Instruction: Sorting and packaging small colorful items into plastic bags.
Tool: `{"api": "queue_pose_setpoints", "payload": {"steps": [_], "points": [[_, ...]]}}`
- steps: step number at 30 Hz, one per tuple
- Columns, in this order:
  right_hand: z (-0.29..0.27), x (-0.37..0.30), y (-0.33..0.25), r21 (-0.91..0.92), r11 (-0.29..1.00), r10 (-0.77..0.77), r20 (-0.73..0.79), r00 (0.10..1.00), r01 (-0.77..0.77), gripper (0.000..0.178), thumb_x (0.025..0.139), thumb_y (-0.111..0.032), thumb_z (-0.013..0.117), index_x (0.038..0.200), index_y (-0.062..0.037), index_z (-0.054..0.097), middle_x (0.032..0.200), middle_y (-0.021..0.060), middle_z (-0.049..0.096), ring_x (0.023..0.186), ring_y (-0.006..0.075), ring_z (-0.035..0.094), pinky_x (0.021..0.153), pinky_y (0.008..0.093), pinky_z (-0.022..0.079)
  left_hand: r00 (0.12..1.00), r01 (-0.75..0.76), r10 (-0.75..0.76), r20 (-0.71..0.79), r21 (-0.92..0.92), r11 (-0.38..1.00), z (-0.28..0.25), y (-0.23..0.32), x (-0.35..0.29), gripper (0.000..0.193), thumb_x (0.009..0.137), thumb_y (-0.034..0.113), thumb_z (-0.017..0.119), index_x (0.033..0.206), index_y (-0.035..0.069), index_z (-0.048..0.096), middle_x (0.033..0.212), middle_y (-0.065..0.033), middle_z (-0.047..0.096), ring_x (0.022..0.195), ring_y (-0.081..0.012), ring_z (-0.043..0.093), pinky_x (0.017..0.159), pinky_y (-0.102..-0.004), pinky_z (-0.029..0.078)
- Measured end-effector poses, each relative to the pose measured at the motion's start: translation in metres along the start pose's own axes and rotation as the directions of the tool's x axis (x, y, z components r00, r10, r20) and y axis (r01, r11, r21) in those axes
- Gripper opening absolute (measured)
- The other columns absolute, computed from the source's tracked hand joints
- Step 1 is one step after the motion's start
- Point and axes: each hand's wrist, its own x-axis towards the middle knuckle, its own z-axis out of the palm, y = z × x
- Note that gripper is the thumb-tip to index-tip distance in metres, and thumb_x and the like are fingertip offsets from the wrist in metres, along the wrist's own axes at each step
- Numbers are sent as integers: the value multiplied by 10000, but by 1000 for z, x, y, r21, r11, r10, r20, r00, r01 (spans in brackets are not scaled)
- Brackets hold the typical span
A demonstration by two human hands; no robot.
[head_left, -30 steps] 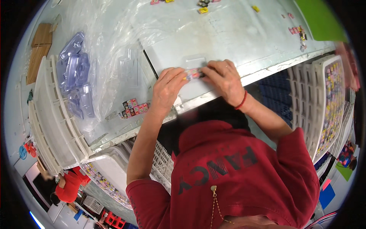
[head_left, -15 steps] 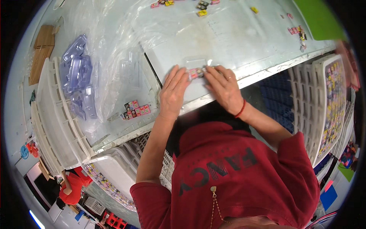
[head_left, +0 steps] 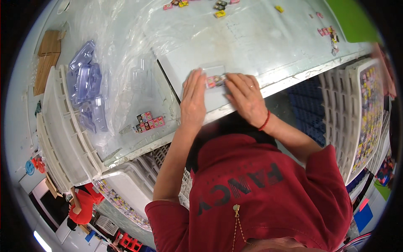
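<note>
A clear plastic tray (head_left: 213,69) lies on the white table near its front edge, between my two hands. Inside or on top of it is a row of small pink and black printed blocks (head_left: 215,81). My left hand (head_left: 194,100) presses along the left end, its fingers close together. At the right end my right hand (head_left: 247,95), a ring and a red bracelet on it, has its fingers bent against the row and tray. Both thumbs are mostly hidden. Left of my left forearm sits a cluster of similar pink and black blocks (head_left: 149,122).
Nested clear-blue plastic shells (head_left: 86,80) and crumpled plastic film (head_left: 121,46) cover the table's left. Loose small blocks (head_left: 220,14) lie at the far side, more (head_left: 331,35) at right. Stacked white crates (head_left: 352,122) stand right. A person in red (head_left: 83,206) is at lower left.
My left hand has shifted slightly right and its fingers have drawn closer together. My right hand stays at the tray's right end. The view has moved a little.
</note>
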Motion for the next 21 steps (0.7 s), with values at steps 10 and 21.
{"api": "queue_pose_setpoints", "payload": {"steps": [10, 21], "points": [[-4, -1, -1, -15, 999, 28, -4, 1000, -28, 454, 728, -66, 726, 1156, 1, 593, 1183, 127, 573, 1142, 318, 513, 949, 470, 414, 999, -13, 14, -38, 30, 999, -23, -14, -4, 201, 805, 27, 690, 1004, 6, 678, 1067, -118, 673, 1052, -288, 623, 919, -366, 479], [-9, -9, 1, -121, 992, 45, 92, 995, -34, 434, 787, -155, 709, 1199, -69, 604, 1292, 63, 568, 1235, 299, 470, 1052, 489, 308, 990, -11, 10, -140, -12, 1000, -24, -17, -10, 245, 725, 10, 759, 950, 15, 662, 1004, -70, 651, 954, -257, 612, 817, -357, 501]]}}
